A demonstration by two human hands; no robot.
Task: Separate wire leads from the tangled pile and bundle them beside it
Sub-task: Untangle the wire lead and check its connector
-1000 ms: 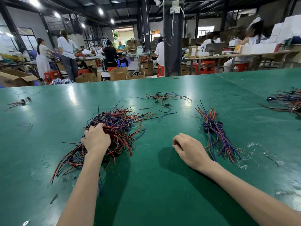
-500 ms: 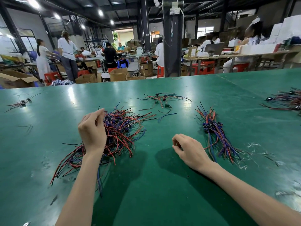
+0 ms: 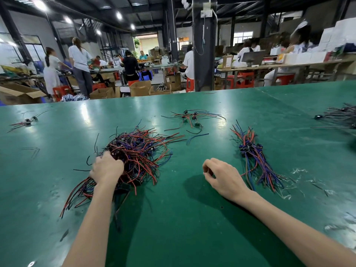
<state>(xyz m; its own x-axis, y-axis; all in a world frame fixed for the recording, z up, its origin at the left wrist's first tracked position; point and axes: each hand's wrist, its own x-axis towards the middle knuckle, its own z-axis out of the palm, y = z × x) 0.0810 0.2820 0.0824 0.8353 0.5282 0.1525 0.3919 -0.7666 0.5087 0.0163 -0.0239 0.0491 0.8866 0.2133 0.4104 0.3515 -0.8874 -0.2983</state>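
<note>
We work at a broad green table (image 3: 183, 218), and both our bare forearms reach out over it.

The tangled pile (image 3: 138, 151) of red, blue and black wire leads lies under and beyond our left hand (image 3: 107, 169). It spreads away from the knuckles towards the far side, and loose ends trail back along the left wrist. That hand sits on the near edge of the pile with its back up. Its fingers are curled down into the wires and grip a clump, with the fingertips hidden among the strands.

The bundle (image 3: 252, 157) lies just beyond and to the outer side of our right hand (image 3: 224, 177), near it but not touching. Its leads run roughly parallel, with dark connectors gathered at its middle. The right hand rests on the table between pile and bundle, apart from both. Its fingers are loosely curled, the thumb close to the forefinger, and it holds nothing that we can see.

Far off to the outer side of the right hand, a dark heap of leads (image 3: 341, 117) lies at the table's edge. Well beyond both hands a few scattered leads (image 3: 192, 116) are spread out. Far to the outer side of the left hand sits a small cluster (image 3: 27, 121). A single blue wire (image 3: 196, 136) lies beyond the right hand, between pile and bundle.
</note>
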